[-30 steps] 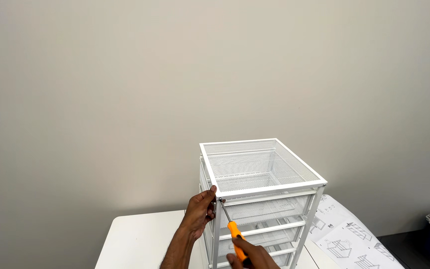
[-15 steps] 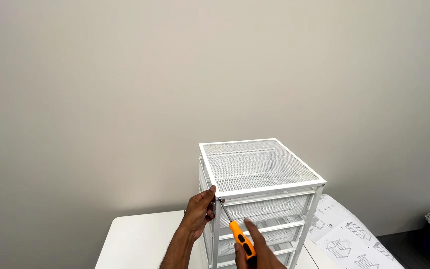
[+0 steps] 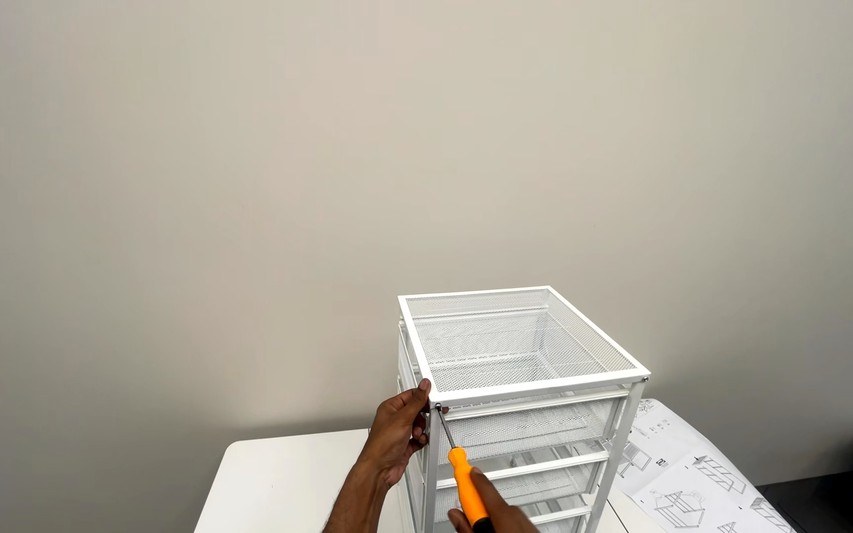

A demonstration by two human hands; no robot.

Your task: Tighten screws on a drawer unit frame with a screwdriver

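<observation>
A: Looking at the near-left top corner of the white mesh drawer unit (image 3: 520,395), what do you make of the two hands?

B: The left hand (image 3: 399,432) is wrapped on the outer side of that corner post, thumb up against the top frame, fingers (image 3: 417,426) curled and pressed on the metal. It is bracing, not pinching anything loose that I can see.

A: And the screwdriver?

B: The orange-handled screwdriver (image 3: 460,464) sits in the right hand (image 3: 491,511), low at the bottom edge of the view. The fingers there are closed round the handle, though most of that hand is cut off by the frame.

A: Which way does the tool lie?

B: Its long axis runs up and to the left, from the handle near the person to the tip at the corner joint, just under the top frame and just beside the left thumb. The tip looks to be touching a small fastener there, but it is too small to be sure.

A: So which hand is nearer the joint?

B: The left, almost touching the point where the tip meets the frame. The right is a shaft-length below and to the right.

A: Where does the unit stand?

B: Upright on a white surface (image 3: 278,484), against a plain wall, with a printed instruction sheet (image 3: 688,479) lying to its right.
</observation>
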